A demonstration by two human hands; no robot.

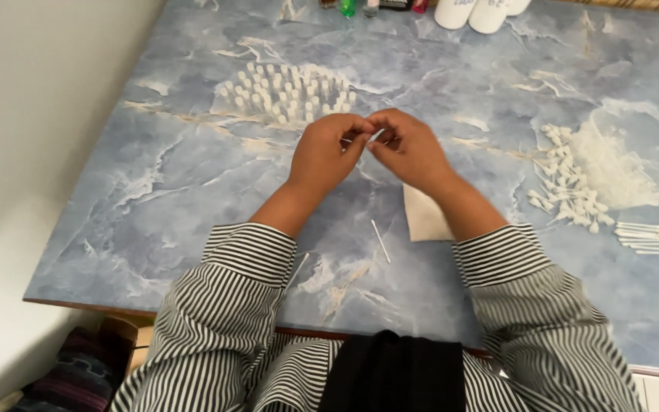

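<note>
Left hand (328,149) and right hand (406,149) meet fingertip to fingertip mid-worktop, pinching a small white part (373,137) between them (too small to identify). Standing white caps (287,94) cluster just behind, toward the far edge. Thin white stick (380,241) lies near the front edge; loose white nozzles (570,183) at the right edge

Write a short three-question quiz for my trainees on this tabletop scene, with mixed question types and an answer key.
1. True or false: the left hand and right hand meet fingertip to fingertip above the marbled blue table.
2. Which stands just behind the hands? A) upright white caps B) a red bowl C) scissors
3. Fill in: a single thin white stick lies between the two ______ sleeves.

Key: 1 true; 2 A; 3 striped.
</note>
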